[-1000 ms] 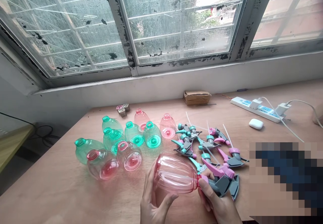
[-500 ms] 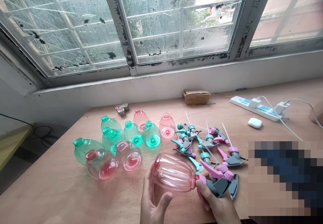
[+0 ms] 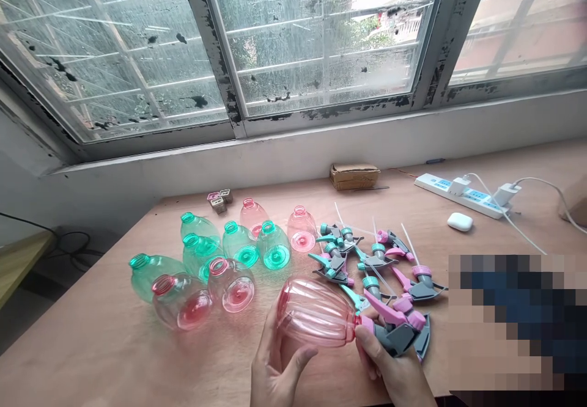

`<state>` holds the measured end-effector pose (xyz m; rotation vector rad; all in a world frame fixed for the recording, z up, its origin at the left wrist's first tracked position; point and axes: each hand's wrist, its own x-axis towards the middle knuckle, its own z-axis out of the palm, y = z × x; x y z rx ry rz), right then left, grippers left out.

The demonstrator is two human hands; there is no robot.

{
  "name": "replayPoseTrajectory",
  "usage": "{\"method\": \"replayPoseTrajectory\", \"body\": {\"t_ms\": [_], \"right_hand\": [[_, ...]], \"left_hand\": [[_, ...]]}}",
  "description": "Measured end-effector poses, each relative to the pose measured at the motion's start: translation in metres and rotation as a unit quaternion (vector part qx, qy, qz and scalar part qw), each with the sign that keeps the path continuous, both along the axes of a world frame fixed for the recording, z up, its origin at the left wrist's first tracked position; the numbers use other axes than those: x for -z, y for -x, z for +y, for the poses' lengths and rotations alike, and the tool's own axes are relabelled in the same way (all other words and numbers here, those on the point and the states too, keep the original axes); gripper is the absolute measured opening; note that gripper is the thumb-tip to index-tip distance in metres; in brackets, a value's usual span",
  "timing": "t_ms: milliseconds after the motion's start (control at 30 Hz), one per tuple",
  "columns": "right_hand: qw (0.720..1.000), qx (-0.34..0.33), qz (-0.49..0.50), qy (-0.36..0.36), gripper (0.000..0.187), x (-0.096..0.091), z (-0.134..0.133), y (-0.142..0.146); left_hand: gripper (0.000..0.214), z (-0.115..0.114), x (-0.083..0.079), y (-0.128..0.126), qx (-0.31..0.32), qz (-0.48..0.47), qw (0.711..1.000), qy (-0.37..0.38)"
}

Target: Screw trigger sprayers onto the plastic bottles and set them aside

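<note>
A clear pink bottle (image 3: 316, 312) lies sideways above the table, its neck pointing right. My left hand (image 3: 277, 358) cups its base end, the thumb below the bottle's side. At the neck, my right hand (image 3: 389, 358) pinches the pink collar of a grey and pink trigger spray head (image 3: 398, 327), which sits against the bottle's mouth. How far it is threaded I cannot tell. Another spray head (image 3: 424, 337) shows partly behind it. Beyond my hands lies a pile of pink and teal spray heads (image 3: 337, 260) with thin tubes.
Open green bottles (image 3: 275, 248) and pink bottles (image 3: 183, 306) stand or tilt at the left. Farther back are small blocks (image 3: 219, 200) and a cardboard box (image 3: 354, 177). A power strip (image 3: 461, 196) with plugs and a white case (image 3: 460, 222) lie at the right. A blurred patch covers the lower right.
The view has shifted slightly, so everything sits a little more to the left. My grip on the bottle and spray head looks nearly the same.
</note>
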<state>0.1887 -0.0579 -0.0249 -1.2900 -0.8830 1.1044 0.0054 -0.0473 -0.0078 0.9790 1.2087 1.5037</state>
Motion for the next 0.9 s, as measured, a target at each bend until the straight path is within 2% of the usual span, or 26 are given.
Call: {"method": "replayPoseTrajectory", "body": {"t_ms": [100,267,433,533,600,700,900], "right_hand": [[1.000,0.000,0.000,-0.009,0.049,-0.001,0.000,-0.001],[1.000,0.008,-0.016,-0.006,0.042,-0.002,-0.003,0.000],[0.999,0.024,-0.049,-0.001,0.030,0.000,-0.008,0.002],[0.999,0.022,-0.043,-0.002,0.027,-0.002,-0.008,0.002],[0.999,0.024,-0.045,-0.001,0.034,-0.004,-0.007,0.001],[0.999,0.011,-0.045,0.015,0.055,-0.007,-0.003,-0.001],[0.998,-0.011,-0.058,0.016,0.062,-0.001,-0.003,-0.005]], "left_hand": [[0.075,-0.002,0.001,-0.001,0.011,0.006,1.000,0.002],[0.097,-0.006,-0.002,-0.001,0.042,-0.011,0.999,-0.005],[0.088,-0.005,-0.010,0.002,0.024,-0.005,0.999,0.037],[0.091,-0.005,-0.015,0.001,0.031,-0.021,0.999,0.029],[0.095,-0.006,-0.017,-0.001,0.040,-0.027,0.999,0.008],[0.090,-0.007,-0.019,-0.004,0.052,-0.016,0.999,0.003],[0.080,-0.013,-0.019,-0.008,0.052,0.001,0.999,-0.003]]}}
